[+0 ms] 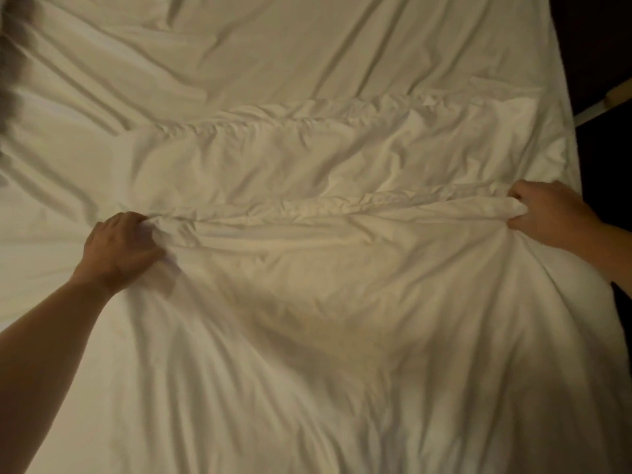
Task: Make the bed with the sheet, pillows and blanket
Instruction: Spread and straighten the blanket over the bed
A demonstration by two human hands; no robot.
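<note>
A white sheet (pixel 307 302) lies rumpled across the bed and fills most of the view. A gathered, elastic-like hem runs across its middle between my two hands. My left hand (pixel 118 249) grips a bunch of the sheet at the left end of that hem. At the right end, near the bed's right edge, my right hand (pixel 547 213) holds another bunch of it. More white fabric (pixel 273 56) lies in long creases further up the bed. No pillows or blanket are in view.
The bed's right edge (pixel 567 124) runs down the right side, with dark floor beyond it. A pale strip of furniture or frame (pixel 612 100) shows in that dark area. A blurred dark shape (pixel 8 63) sits at the upper left edge.
</note>
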